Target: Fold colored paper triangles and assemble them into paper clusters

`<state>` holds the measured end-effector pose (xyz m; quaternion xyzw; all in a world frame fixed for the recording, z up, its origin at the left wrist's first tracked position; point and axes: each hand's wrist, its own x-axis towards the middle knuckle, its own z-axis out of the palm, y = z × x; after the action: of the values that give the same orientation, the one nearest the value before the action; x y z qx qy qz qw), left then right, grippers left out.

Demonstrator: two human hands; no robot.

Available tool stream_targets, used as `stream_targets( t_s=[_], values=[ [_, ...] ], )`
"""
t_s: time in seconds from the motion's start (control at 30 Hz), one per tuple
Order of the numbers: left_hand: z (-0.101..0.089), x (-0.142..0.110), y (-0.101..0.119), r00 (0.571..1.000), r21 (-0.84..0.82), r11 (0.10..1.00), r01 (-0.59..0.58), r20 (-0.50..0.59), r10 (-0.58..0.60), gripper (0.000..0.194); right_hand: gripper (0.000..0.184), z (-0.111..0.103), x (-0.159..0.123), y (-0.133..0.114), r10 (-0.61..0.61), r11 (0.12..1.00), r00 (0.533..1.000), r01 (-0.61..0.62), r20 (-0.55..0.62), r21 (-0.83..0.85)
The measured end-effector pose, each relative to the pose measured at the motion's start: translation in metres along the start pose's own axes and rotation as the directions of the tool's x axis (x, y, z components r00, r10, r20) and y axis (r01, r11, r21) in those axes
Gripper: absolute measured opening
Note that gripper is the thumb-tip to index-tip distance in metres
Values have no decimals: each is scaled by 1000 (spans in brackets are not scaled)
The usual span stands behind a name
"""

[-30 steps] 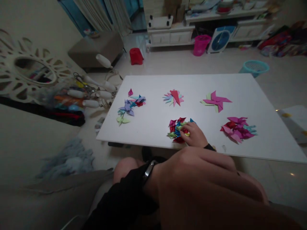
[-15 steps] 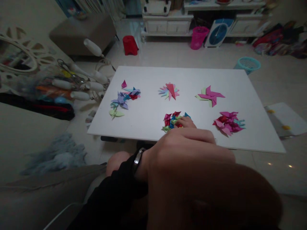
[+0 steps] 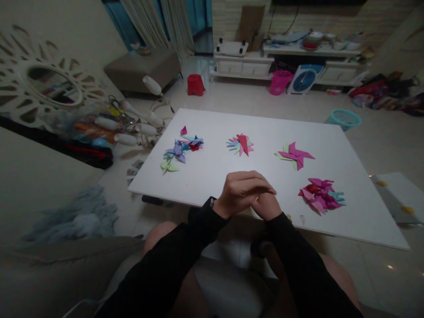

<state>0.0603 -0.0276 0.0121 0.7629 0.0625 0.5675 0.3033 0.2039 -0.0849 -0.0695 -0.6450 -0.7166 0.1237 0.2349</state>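
Observation:
My left hand point(image 3: 243, 189) is cupped, palm down, over the table's near edge, its fingers together and curved across my right hand point(image 3: 268, 206). My two hands touch, and the fingers of the right one are hidden beneath the left. Whatever lies under or inside them cannot be seen. Beyond the hands is a paper fan-like rosette point(image 3: 240, 145) in pastel colours with a red folded piece on top. A magenta and green paper pinwheel point(image 3: 294, 155) lies to the right. Nearer me sits a pile of magenta, red and teal folded paper point(image 3: 321, 195).
Purple, blue and green paper cranes point(image 3: 179, 151) lie on the left of the white table point(image 3: 212, 128). A lamp with several white arms point(image 3: 145, 128) stands against the left edge. Past the far edge are a red stool point(image 3: 196, 85), a pink bin point(image 3: 280, 82) and a teal basket point(image 3: 346, 118).
My hands have drawn together at the near edge, and the forearm that filled the foreground has lowered. The small colourful folded pieces seen under the fingers are now out of sight. The view has tilted up.

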Motion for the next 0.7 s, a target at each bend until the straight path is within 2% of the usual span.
stream_targets(
  t_s=[0.1, 0.17, 0.23, 0.3, 0.4, 0.53, 0.6, 0.7],
  values=[
    [-15, -13, -25, 978, 16, 980, 200, 55, -201, 15, 10, 2, 0, -1, -24, 996, 1000, 25, -13, 90],
    [-29, -22, -38, 939, 92, 948, 305, 135, -315, 13, 11, 4, 2, -3, -45, 994, 999, 43, 14, 98],
    [-42, -29, -47, 895, 168, 920, 355, 222, -386, 11, 10, 7, 4, -6, -51, 994, 998, 48, 32, 100],
    [-49, -34, -50, 877, 195, 904, 381, 232, -420, 16, 9, 11, 4, -10, -64, 992, 997, 58, 52, 111],
    [-47, -37, -48, 856, 163, 888, 430, 239, -459, 26, 7, 20, 4, -17, -81, 989, 988, 64, 129, 135],
    [-44, -32, -47, 777, 194, 872, 450, 395, -489, 13, 11, 29, 0, -30, -80, 994, 958, 55, 276, 97],
    [-50, -29, -51, 739, 272, 860, 432, 441, -510, 10, 10, 32, -1, -39, -103, 995, 923, 91, 370, 50],
    [-61, -27, -60, 676, 413, 817, 403, 467, -570, 11, 10, 34, -3, -51, -140, 986, 843, 165, 519, -2]
  ],
)
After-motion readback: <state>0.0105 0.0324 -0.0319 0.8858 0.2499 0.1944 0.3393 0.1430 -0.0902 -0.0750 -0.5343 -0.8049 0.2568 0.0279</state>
